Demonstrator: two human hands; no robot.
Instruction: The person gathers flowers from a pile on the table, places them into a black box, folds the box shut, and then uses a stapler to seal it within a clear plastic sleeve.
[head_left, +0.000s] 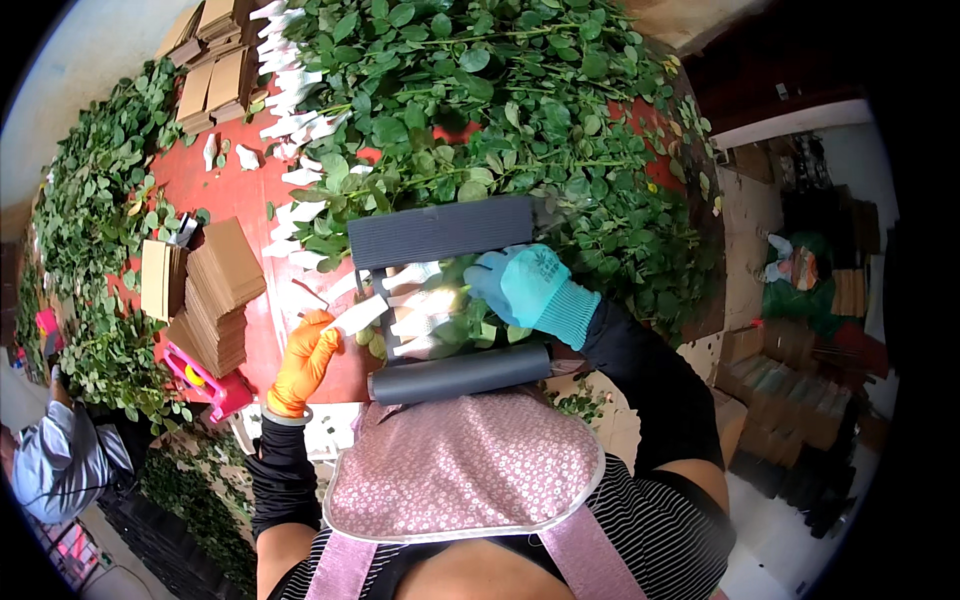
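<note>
My left hand (303, 367), in an orange glove, pinches the lower end of a slim white wrapped piece (358, 316), perhaps a sleeved flower head. It is tilted up toward the right, at the left side of a black rack (440, 232) with ribbed bars at front and back. Several white-wrapped flower heads (420, 322) lie inside the rack, their leafy stems to the right. My right hand (535, 288), in a teal glove, rests over those stems with its fingers bent together; what they grip is hidden among leaves.
Leafy cut stems (480, 120) with white-wrapped heads cover the back of the red table (235, 180). Stacks of brown cardboard pieces (222, 285) and a pink plastic stand (208, 385) are at left. Another person (65, 460) is at far left; boxes (790, 395) stand at right.
</note>
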